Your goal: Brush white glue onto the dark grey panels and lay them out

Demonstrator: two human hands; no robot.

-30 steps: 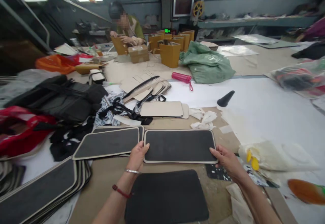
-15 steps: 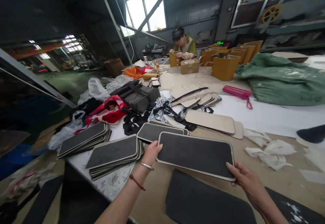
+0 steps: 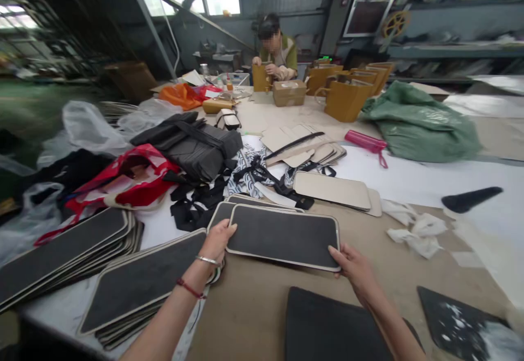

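A dark rectangular panel (image 3: pixel 282 236) with rounded corners and a pale edge is held between my two hands. My left hand (image 3: pixel 219 239) pinches its left end, thumb on top. At its right end, my right hand (image 3: pixel 354 268) grips the lower corner, thumb on the dark face. Similar panels (image 3: pixel 219 215) lie just behind and left of it. Two stacks of such panels, a nearer stack (image 3: pixel 147 279) and a farther-left stack (image 3: pixel 69 246), rest on the table's left side. Below my right hand lies a larger dark sheet (image 3: pixel 327 328).
Pale panels (image 3: pixel 331 189), black straps (image 3: pixel 196 205) and a red bag (image 3: pixel 135 178) lie beyond. White scraps (image 3: pixel 421 233) and a stained black board (image 3: pixel 458 317) are at right. Across the table a person (image 3: pixel 278 50) handles a mustard-coloured piece near a cardboard box (image 3: pixel 289 92).
The view has shifted, so the left stacks look larger and nearer. The panel, still in both hands, now appears farther left, close over the panels behind it.
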